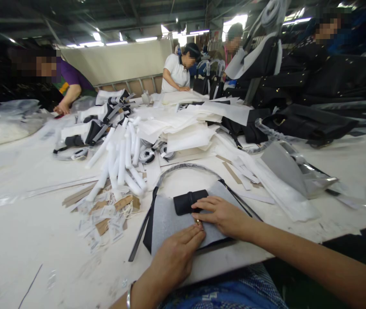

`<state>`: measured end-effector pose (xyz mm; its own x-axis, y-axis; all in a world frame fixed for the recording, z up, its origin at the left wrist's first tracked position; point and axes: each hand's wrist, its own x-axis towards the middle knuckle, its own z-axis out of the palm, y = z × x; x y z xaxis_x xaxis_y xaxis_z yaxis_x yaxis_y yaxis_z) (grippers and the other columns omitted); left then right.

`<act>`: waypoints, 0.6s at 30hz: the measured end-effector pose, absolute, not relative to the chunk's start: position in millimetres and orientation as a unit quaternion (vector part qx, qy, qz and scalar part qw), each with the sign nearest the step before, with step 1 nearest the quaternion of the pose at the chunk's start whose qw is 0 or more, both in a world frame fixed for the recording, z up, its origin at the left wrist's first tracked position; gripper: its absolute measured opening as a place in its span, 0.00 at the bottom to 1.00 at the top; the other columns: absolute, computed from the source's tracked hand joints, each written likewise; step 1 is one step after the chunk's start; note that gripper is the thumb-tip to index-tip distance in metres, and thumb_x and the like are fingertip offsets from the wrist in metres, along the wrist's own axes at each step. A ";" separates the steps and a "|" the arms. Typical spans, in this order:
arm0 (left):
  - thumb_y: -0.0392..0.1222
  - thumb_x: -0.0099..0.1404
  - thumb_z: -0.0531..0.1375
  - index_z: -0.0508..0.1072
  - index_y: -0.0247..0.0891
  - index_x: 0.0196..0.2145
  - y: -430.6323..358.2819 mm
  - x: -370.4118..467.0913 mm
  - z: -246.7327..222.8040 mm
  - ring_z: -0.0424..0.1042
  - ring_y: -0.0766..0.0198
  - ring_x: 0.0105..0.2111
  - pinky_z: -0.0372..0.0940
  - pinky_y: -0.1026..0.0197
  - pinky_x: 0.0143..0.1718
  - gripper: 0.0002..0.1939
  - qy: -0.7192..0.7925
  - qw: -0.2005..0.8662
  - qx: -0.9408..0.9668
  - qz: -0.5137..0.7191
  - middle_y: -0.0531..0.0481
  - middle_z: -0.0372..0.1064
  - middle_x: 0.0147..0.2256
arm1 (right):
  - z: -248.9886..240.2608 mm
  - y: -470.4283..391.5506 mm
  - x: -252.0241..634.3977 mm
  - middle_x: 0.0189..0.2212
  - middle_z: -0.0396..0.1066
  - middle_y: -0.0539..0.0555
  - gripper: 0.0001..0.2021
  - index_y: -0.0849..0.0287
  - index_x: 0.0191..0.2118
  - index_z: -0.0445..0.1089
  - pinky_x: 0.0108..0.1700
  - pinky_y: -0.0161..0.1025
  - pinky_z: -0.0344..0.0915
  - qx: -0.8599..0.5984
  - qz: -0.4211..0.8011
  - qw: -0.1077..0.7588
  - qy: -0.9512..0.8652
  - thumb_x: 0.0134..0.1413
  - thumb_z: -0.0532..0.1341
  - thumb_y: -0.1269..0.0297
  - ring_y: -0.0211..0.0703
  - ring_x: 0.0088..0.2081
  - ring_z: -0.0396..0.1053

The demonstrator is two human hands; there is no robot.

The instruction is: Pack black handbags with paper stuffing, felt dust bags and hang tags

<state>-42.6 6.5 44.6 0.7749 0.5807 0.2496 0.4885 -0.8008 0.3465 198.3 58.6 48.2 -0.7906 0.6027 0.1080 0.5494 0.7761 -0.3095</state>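
A handbag lies at the table's front edge, its face covered by a pale grey sheet, its wrapped handle arching away from me. On it sits a black flap or strap piece. My left hand rests on the lower part of the bag, fingers together, their tips at a small gold-coloured clasp. From the right, my right hand reaches over the bag with fingers spread, touching the black piece and the clasp area.
White foam tubes, paper tags and white paper sheets lie beyond the bag. Black bags are piled at the right. Several people work around the table.
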 end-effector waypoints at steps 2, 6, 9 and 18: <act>0.34 0.71 0.50 0.63 0.33 0.60 6.1 -42.1 50.9 0.65 0.60 0.60 0.64 0.56 0.59 0.21 0.291 0.159 0.931 0.156 0.41 0.66 0.59 | 53.6 62.3 196.7 0.61 0.65 0.57 0.21 0.53 0.58 0.69 0.62 0.52 0.54 -0.297 0.129 0.106 -0.940 0.60 0.57 0.74 0.48 0.59 0.62; 0.40 0.72 0.52 0.64 0.34 0.60 5.0 -41.3 58.8 0.65 0.60 0.60 0.63 0.56 0.60 0.20 0.298 0.169 0.928 0.149 0.42 0.66 0.59 | 64.3 77.0 188.8 0.46 0.76 0.55 0.11 0.56 0.45 0.76 0.59 0.51 0.57 -0.225 0.126 0.122 -0.959 0.65 0.57 0.72 0.44 0.46 0.70; 0.40 0.71 0.54 0.65 0.36 0.60 3.7 -42.3 54.4 0.67 0.61 0.59 0.64 0.58 0.59 0.21 0.302 0.153 0.927 0.161 0.44 0.67 0.58 | 65.5 89.8 180.5 0.40 0.77 0.54 0.07 0.58 0.40 0.77 0.46 0.37 0.65 -0.171 0.150 0.105 -0.968 0.63 0.60 0.71 0.40 0.41 0.70; 0.40 0.68 0.55 0.69 0.31 0.55 11.6 -42.8 30.6 0.74 0.61 0.52 0.69 0.66 0.51 0.20 0.233 -0.047 0.940 0.244 0.42 0.73 0.52 | 60.5 81.0 166.6 0.34 0.74 0.55 0.03 0.62 0.37 0.74 0.39 0.37 0.64 -0.274 0.089 0.063 -0.956 0.59 0.63 0.70 0.44 0.36 0.67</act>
